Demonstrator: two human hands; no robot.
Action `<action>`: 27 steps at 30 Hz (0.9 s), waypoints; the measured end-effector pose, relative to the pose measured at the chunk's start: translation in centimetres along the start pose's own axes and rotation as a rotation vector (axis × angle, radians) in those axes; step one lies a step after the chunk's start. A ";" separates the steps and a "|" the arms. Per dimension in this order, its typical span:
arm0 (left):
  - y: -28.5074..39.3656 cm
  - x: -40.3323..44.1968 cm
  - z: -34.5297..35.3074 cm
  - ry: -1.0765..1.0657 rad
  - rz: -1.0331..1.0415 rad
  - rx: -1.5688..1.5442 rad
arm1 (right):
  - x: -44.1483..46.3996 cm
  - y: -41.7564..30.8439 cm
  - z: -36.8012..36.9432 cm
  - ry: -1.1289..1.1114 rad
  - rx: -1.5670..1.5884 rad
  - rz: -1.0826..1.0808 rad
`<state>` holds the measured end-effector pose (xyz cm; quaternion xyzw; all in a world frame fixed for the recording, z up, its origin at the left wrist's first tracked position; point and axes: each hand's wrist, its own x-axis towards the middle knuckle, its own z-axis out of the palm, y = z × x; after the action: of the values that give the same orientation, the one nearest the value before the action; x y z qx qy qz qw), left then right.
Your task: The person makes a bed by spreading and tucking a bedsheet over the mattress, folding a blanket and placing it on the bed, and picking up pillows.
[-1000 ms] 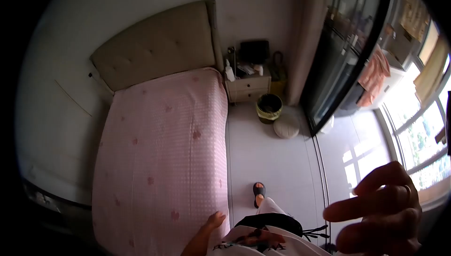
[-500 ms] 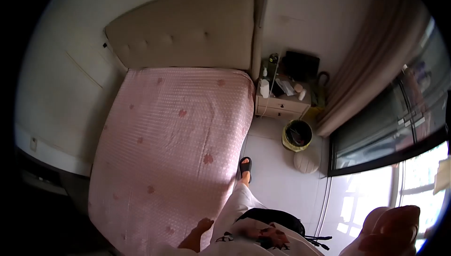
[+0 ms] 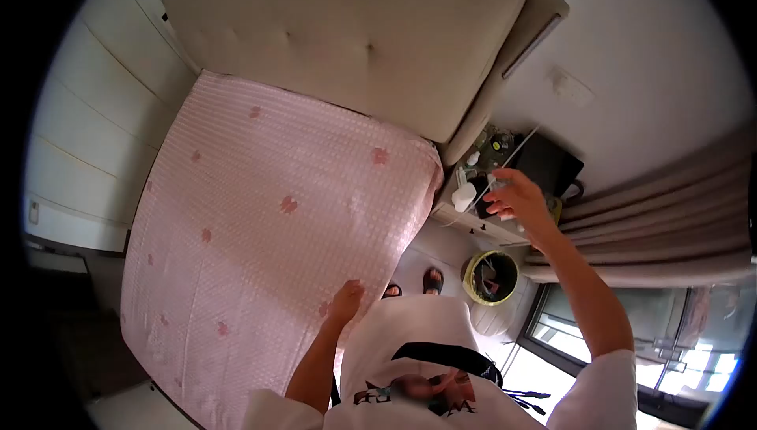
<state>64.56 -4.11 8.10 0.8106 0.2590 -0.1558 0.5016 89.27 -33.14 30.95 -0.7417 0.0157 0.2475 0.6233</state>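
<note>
My right hand reaches over the nightstand, its fingers apart and nothing visibly held. Beside its fingertips are a white container and a thin white rod or cable. Farther back stand a small white bottle and a dark, screen-like panel. Part of the nightstand top is hidden behind the hand. My left hand hangs over the near right side of the bed, fingers curled in, with nothing seen in it. Under it spreads a quilted pink cover with darker flower shapes.
A beige padded headboard rises behind the bed. On the floor right of my feet stands a bin with a yellow liner, a pale round pouf partly behind it. A brown curtain and a window are at the right.
I have stepped closer to the bed's head and nightstand. My right arm has swung forward from the lower right edge to over the nightstand. My left hand stays low by the bed.
</note>
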 end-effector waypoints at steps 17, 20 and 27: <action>-0.2 13.3 9.7 0.231 -0.263 -0.157 | 37.3 24.0 6.6 -0.052 -0.073 0.386; 0.6 22.6 12.1 0.318 -0.003 0.015 | 40.6 28.2 8.1 0.083 0.057 0.223; 9.0 39.6 13.3 0.410 0.327 -0.017 | 42.1 28.5 9.4 0.605 0.311 0.102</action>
<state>102.20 -8.85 -11.58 0.8520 0.2222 0.0971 0.4641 113.49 -18.72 -12.42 -0.6759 0.2745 0.0417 0.6827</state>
